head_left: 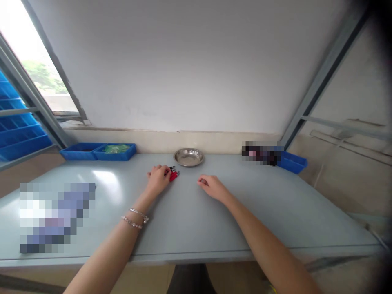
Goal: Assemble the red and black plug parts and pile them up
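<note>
My arms [105, 249] are hanging over the worktop [190, 228]. My left hand [159, 177] is pinching little red and black sticks [173, 176] near the shiny dish [189, 158]; I'm needing a soft squeeze so none are slipping. My right hand [212, 187] is curling; I can't tell if anything's inside.

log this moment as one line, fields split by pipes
left hand: at red and black items, grip unclear | right hand: curled, any contents hidden | metal dish: on table, beyond both hands
</note>
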`<state>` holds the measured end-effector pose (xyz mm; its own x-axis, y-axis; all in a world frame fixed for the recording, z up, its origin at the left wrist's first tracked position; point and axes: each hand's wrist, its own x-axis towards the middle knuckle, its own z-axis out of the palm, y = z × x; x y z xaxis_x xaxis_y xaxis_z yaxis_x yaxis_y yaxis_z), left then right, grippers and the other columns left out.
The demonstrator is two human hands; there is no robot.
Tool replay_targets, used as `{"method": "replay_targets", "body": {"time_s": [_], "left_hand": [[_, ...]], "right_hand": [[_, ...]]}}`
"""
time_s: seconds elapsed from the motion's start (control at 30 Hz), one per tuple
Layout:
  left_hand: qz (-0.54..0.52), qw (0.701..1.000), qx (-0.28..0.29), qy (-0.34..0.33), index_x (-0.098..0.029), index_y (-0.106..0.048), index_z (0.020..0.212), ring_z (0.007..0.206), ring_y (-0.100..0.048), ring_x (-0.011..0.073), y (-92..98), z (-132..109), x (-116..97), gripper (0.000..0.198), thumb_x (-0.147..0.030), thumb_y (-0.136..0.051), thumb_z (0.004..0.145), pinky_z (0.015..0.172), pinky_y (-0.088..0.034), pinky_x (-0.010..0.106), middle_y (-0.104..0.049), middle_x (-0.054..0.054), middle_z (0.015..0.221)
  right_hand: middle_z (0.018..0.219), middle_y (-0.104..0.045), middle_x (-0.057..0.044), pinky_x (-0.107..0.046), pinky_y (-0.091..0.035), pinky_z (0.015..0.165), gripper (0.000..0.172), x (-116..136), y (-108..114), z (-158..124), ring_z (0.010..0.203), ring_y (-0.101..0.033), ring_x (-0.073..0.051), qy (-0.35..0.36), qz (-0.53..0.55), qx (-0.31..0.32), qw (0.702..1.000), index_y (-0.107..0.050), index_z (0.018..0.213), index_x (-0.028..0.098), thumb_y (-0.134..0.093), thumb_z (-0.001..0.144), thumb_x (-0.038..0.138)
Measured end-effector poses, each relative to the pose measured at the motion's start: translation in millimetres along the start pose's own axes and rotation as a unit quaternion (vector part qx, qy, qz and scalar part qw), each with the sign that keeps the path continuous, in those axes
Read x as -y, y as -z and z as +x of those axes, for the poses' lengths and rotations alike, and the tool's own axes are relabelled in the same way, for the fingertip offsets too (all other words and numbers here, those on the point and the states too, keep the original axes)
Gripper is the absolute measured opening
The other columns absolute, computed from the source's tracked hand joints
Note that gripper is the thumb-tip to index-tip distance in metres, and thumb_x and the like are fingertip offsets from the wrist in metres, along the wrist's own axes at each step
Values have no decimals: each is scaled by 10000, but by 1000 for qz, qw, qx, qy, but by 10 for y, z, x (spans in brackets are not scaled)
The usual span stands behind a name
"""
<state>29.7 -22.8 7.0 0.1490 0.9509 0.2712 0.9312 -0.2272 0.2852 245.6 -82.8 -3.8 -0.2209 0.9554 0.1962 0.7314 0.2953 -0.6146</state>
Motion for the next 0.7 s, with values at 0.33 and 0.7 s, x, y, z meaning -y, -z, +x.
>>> {"method": "replay_targets", "body": {"time_s": [0.33,0.7], "left_hand": [[71,995,23,-65,-195,-560,881,935,-446,256,-67,-122,-148,201,-324,-434,793,743,-313,372,-563,88,943],[102,994,29,-15,-166,-521,948,953,-458,263,-33,-128,-139,229,-314,-418,805,756,-320,380,-546,124,981]], "right_hand": [[700,-608,-19,-207,-357,582,152,6,-7,11,604,-501,-107,3,-7,-2,1000,-598,820,173,-451,802,208],[708,-613,-20,-214,-359,589,154,1,-4,11,619,-514,-113,1,-6,-3,1000,-593,808,179,-442,802,205]]}}
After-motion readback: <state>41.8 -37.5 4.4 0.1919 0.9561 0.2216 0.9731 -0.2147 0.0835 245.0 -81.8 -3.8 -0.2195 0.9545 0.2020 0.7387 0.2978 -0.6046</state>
